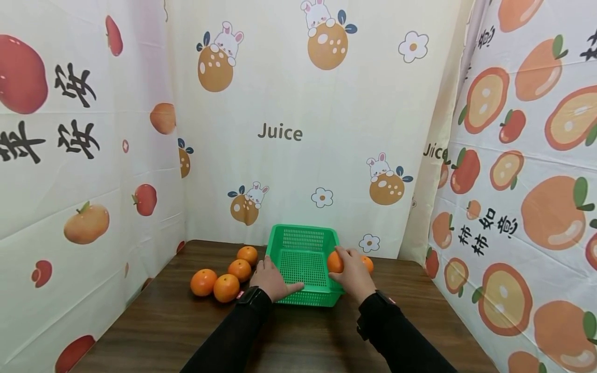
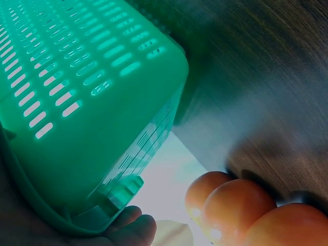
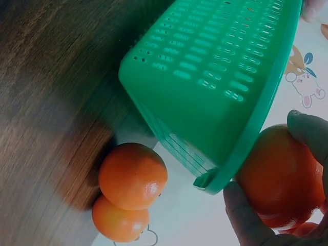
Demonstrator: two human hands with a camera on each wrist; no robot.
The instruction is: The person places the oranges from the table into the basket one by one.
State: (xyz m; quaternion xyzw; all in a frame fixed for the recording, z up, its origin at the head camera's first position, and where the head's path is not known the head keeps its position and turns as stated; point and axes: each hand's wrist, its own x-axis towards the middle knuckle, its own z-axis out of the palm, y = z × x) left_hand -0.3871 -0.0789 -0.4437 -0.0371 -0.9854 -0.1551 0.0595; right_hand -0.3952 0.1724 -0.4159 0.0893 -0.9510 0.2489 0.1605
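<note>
A green plastic basket (image 1: 304, 299) with slotted sides stands on the table. My left hand (image 1: 270, 280) rests on its near left corner, thumb stretched out along the front rim; two fingertips (image 2: 139, 228) show beyond the rim in the left wrist view. At the right rim, my right hand (image 1: 355, 274) holds an orange (image 3: 281, 177) between thumb and fingers, right against the rim. Two more oranges lie beside the basket on that side, one (image 3: 133, 176) in front of the other (image 3: 120, 221) in the right wrist view.
Left of the basket several oranges (image 1: 226, 288) lie on the dark wooden table (image 1: 298, 342). Fruit-printed cloths hang at the left (image 1: 154, 248) and right (image 1: 494, 207), and a cream cloth (image 1: 289, 171) printed "Juice" hangs behind the table.
</note>
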